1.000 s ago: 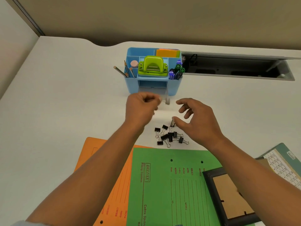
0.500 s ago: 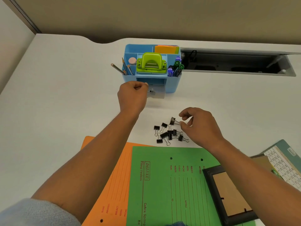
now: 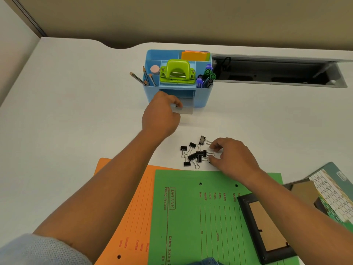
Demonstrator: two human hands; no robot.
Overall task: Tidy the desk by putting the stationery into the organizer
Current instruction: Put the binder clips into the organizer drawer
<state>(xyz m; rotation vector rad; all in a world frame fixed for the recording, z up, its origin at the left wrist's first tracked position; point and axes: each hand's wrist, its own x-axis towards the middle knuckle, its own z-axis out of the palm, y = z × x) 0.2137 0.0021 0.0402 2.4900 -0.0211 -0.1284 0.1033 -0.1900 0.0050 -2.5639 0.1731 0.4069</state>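
**At the organizer's drawer: one delivery made, the next pick begun**

On the desk [image 3: 76, 111], the blue organizer [image 3: 202, 96] stands just beyond the left fingers, with its clear drawer [image 3: 186, 108] pulled partly out of the front. Over the last second the left hand [image 3: 162, 115] has been carried forward from above the bare desk to that drawer, and the right hand [image 3: 233, 157] has been lowered from an open hover onto the binder clips [image 3: 196, 155]. From this it is judged that one clip is being dropped off while the next is taken, and that most of the pile is yet to be stowed.

The left fingers [image 3: 175, 103] are curled tight and pressed to the drawer's front edge. A small dark speck is seen at their tips, but whether a clip or the drawer itself is pinched cannot be told.

The right fingers [image 3: 214, 147] are narrowed to a pinch, thumb below and forefinger above, around the wire handles at the near-right edge of the pile. The remaining clips lie scattered just to the left of those fingers, well short of the drawer.
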